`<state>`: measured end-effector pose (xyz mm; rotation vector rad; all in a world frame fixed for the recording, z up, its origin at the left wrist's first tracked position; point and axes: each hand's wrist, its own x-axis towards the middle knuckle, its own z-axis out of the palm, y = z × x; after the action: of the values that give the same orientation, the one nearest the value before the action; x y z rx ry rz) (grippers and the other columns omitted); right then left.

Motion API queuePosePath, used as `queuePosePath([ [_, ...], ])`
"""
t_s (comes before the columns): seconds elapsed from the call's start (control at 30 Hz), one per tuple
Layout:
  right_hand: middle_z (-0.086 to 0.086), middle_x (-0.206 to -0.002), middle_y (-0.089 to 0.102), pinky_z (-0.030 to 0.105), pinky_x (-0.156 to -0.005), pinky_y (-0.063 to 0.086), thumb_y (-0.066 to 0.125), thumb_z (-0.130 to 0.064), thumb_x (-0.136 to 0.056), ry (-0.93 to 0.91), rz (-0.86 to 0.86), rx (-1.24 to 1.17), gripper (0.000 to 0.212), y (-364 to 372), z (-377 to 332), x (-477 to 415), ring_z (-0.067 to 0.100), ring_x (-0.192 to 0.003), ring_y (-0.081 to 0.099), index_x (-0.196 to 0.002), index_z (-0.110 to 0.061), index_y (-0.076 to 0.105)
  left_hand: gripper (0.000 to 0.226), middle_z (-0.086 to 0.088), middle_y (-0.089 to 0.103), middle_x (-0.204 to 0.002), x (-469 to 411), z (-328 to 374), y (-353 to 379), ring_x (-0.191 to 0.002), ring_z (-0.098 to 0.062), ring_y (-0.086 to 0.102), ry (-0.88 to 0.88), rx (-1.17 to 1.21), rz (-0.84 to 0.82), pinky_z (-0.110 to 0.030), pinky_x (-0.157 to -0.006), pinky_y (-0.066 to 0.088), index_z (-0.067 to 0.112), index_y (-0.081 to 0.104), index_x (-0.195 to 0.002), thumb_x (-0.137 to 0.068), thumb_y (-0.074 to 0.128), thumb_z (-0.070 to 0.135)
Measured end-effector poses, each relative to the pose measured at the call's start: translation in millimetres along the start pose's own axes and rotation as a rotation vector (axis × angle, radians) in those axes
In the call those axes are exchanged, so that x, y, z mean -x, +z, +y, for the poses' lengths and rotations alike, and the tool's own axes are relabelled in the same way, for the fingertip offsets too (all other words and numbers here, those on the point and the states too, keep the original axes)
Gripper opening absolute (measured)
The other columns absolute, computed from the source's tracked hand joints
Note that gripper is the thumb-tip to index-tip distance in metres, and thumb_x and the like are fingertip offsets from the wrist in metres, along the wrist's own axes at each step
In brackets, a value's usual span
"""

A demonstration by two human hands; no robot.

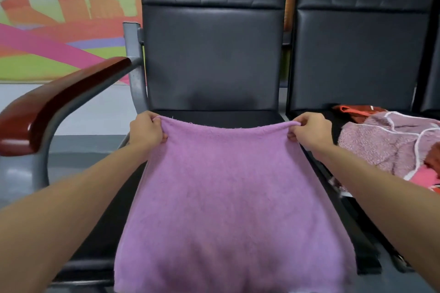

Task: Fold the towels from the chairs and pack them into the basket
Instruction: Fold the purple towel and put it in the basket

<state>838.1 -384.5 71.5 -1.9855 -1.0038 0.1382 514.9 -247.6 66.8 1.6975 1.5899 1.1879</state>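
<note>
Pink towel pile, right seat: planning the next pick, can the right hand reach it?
Probably yes: the way to the pile looks clear, but the right hand must first release the purple towel.

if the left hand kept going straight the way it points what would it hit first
Probably the black backrest just ahead: the left hand, pinching the purple towel, points at its lower part. Depth is unclear.

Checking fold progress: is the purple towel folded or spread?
Spread: left hand and right hand pinch far corners of the purple towel, stretched flat over the seat.
</note>
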Motion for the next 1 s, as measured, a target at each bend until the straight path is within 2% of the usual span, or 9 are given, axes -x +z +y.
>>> queuePosePath([
  [0.07,0.008,-0.080,0.072,0.038,-0.083,0.057,0.059,-0.005,-0.079,-0.002,0.022,-0.025,0.015,16.3,6.2,-16.3,0.025,-0.084,0.069,-0.081,-0.013,0.072,0.023,-0.012,0.069,-0.080,-15.3,-7.0,15.9,-0.081,-0.031,0.069,0.033,-0.006,-0.010,-0.043,-0.087,0.055,0.010,0.062,-0.094,-0.099,0.039,0.011],
  [0.13,0.007,-0.090,0.072,0.030,-0.087,0.053,0.059,-0.009,-0.084,-0.019,0.038,-0.024,0.015,28.3,9.5,-26.7,0.024,-0.093,0.067,-0.092,-0.012,0.072,0.023,-0.011,0.069,-0.102,-21.3,-11.0,28.3,-0.099,-0.029,0.066,0.055,-0.063,-0.056,-0.038,-0.096,0.049,0.008,0.061,-0.109,-0.099,0.041,0.013],
  [0.3,0.011,-0.134,0.056,0.029,-0.103,0.037,0.060,-0.009,-0.087,-0.023,-0.162,0.083,0.056,39.4,15.5,-19.0,0.027,-0.125,0.051,-0.140,-0.006,0.044,0.059,-0.006,0.031,-0.155,-7.5,-16.1,36.1,-0.139,-0.024,0.035,0.139,-0.211,-0.328,-0.037,-0.114,0.029,0.010,0.025,-0.151,-0.095,0.045,0.007],
  [0.37,0.010,-0.142,0.049,0.030,-0.108,0.033,0.060,-0.010,-0.086,-0.099,-0.223,0.162,0.061,33.9,19.1,-7.1,0.026,-0.131,0.045,-0.143,-0.008,0.040,0.058,-0.010,0.032,-0.154,4.4,-17.6,30.9,-0.140,-0.024,0.034,0.207,-0.274,-0.397,-0.034,-0.115,0.027,0.007,0.030,-0.148,-0.093,0.049,0.006],
  [0.47,0.007,-0.141,0.049,0.030,-0.107,0.034,0.060,-0.013,-0.087,-0.254,-0.297,0.269,0.052,15.6,16.5,18.5,0.024,-0.130,0.045,-0.137,-0.010,0.048,0.038,-0.012,0.051,-0.132,30.0,-6.8,14.3,-0.118,-0.025,0.053,0.293,-0.365,-0.520,-0.030,-0.100,0.041,0.012,0.055,-0.126,-0.088,0.057,0.011],
  [0.6,0.004,-0.105,0.064,0.026,-0.085,0.045,0.062,-0.013,-0.085,-0.488,-0.426,0.370,0.018,-16.6,0.0,60.4,0.018,-0.095,0.059,-0.102,-0.013,0.067,0.003,0.003,0.062,-0.093,78.2,16.3,-16.0,-0.083,-0.017,0.057,0.468,-0.546,-0.717,-0.024,-0.070,0.042,0.018,0.059,-0.089,-0.086,0.061,0.019],
  [0.7,-0.008,-0.078,0.064,0.023,-0.069,0.043,0.065,-0.017,-0.083,-0.568,-0.550,0.433,0.011,-44.0,-11.7,91.5,0.013,-0.074,0.058,-0.074,-0.023,0.060,0.012,0.014,0.058,-0.078,111.2,22.9,-40.2,-0.073,-0.009,0.053,0.510,-0.660,-0.844,-0.022,-0.067,0.042,0.025,0.054,-0.079,-0.088,0.062,0.027],
  [0.83,-0.019,-0.059,0.063,0.016,-0.061,0.041,0.074,-0.027,-0.079,-0.493,-0.736,0.476,0.019,-68.8,-16.8,125.0,-0.003,-0.058,0.055,-0.066,-0.026,0.060,0.017,0.011,0.061,-0.078,136.0,5.3,-70.5,-0.070,-0.008,0.054,0.479,-0.602,-0.891,-0.021,-0.068,0.045,0.027,0.058,-0.077,-0.083,0.071,0.035],
  [1.0,-0.006,-0.085,0.067,0.025,-0.073,0.049,0.079,-0.020,-0.075,-0.424,-0.855,0.482,0.019,-76.0,-0.5,147.8,0.009,-0.075,0.060,-0.082,-0.028,0.064,0.015,0.004,0.055,-0.096,142.3,-9.8,-91.0,-0.088,-0.016,0.054,0.620,-0.695,-0.838,-0.024,-0.080,0.042,0.023,0.063,-0.100,-0.088,0.069,0.029],
])
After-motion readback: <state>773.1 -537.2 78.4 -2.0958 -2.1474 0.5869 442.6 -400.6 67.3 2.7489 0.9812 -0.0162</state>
